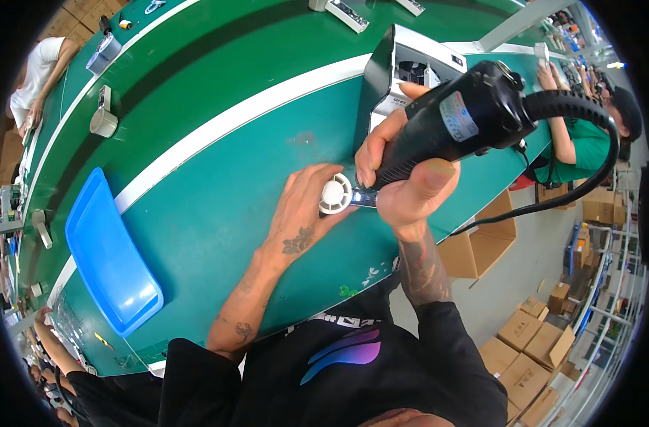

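My right hand (pixel 402 178) grips a black hand-held power tool (pixel 459 121) with a thick black hose running off to the right. Its metal tip (pixel 363 198) points at a small white round fan-like part (pixel 336 193) on the green workbench (pixel 217 206). My left hand (pixel 303 206) lies flat on the bench and holds that white part steady with its fingers.
A blue plastic tray (pixel 107 252) lies to the left. A black-and-white box-shaped unit (pixel 402 67) stands just behind my hands. A white stripe runs along the bench. Other people work at the far left and far right. Cardboard boxes (pixel 530 341) sit on the floor at right.
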Motion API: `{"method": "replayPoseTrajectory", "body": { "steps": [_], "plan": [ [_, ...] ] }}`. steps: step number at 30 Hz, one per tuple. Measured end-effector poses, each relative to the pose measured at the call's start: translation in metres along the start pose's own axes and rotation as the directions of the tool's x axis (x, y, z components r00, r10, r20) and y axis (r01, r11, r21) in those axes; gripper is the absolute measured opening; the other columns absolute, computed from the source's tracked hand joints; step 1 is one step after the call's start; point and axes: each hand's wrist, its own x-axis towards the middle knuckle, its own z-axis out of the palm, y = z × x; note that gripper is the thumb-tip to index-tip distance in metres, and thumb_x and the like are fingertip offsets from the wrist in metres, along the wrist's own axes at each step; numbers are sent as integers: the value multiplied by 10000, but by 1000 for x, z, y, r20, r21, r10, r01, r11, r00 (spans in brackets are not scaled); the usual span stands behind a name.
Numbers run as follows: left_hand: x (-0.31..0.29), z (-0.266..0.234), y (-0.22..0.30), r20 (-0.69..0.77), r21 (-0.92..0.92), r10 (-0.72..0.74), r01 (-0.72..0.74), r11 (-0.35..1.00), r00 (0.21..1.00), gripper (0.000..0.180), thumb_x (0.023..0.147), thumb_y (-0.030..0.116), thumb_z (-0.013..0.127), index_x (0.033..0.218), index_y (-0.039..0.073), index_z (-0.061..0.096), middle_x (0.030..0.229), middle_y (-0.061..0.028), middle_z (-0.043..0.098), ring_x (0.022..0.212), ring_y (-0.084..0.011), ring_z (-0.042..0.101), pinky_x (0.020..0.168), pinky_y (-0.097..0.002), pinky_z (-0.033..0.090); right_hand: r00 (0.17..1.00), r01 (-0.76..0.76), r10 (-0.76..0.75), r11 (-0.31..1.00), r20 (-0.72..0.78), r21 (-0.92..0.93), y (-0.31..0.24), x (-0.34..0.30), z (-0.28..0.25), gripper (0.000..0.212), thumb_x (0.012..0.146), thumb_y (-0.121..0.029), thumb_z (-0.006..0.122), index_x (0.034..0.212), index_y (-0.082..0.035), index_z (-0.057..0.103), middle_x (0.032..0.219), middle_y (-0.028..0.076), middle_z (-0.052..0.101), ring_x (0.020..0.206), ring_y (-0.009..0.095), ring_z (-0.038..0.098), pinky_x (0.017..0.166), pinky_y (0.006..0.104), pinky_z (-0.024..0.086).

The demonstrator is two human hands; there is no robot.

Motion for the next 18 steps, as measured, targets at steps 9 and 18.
{"method": "replayPoseTrajectory", "body": {
  "steps": [9,18],
  "plan": [
    [3,-1,2,11,-27,9,-9,1000,1000,585,739,128,825,1253,43,560,1212,-130,595,1090,-351,568,938,-417,460,1000,20,-19,999,-14,34,7,-5,-7,934,805,-778,588,1228,31,390,636,83,492,447,145,478,427,266,407],
    [1,4,-2,-36,55,67,-65,996,997,625,697,161,868,1235,67,563,1158,-117,603,1035,-333,569,890,-401,471,957,255,-225,953,-181,163,-30,16,-47,943,794,-901,359,1216,-59,413,662,50,491,464,159,492,433,294,434]
  ]
}}
